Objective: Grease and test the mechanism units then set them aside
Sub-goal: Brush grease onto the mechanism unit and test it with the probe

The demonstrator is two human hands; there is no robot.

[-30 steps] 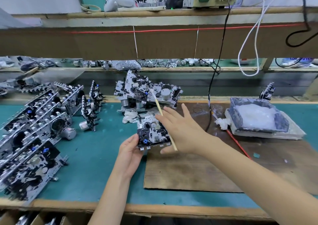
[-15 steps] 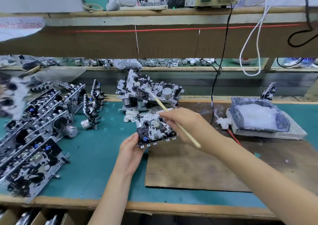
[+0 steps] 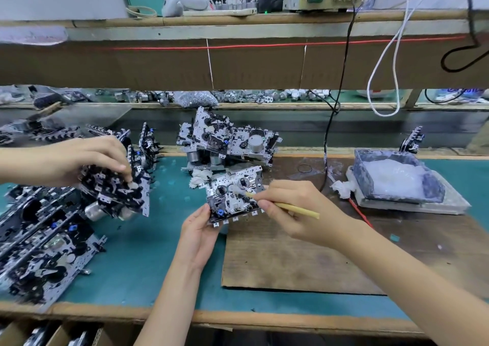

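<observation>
At the far left corner of the brown board [image 3: 304,261], the mechanism unit [image 3: 230,186] is held tilted up toward the camera, partly over the board's edge. The left hand [image 3: 197,235] grips its near left corner, with the thumb on the edge and the fingers beneath. The right hand [image 3: 293,210] pinches a yellow stick [image 3: 299,210] like a pen, and the stick's tip rests against the unit's face beside a white smear of grease. The two hands are close together, one on each side of the unit, and do not touch.

Beyond that same corner of the board lies a heap of more units [image 3: 227,141]. Some white wadding [image 3: 199,177] sits between the heap and the held unit. At the board's far right corner stands a tray of white grease [image 3: 397,184], and a black cable [image 3: 330,139] drops to the board just left of it. Well left of the board, another person's hand [image 3: 87,157] clasps a second unit [image 3: 119,194], blurred, above the teal mat [image 3: 137,253]. Farther left of the board lie rows of units [image 3: 45,239].
</observation>
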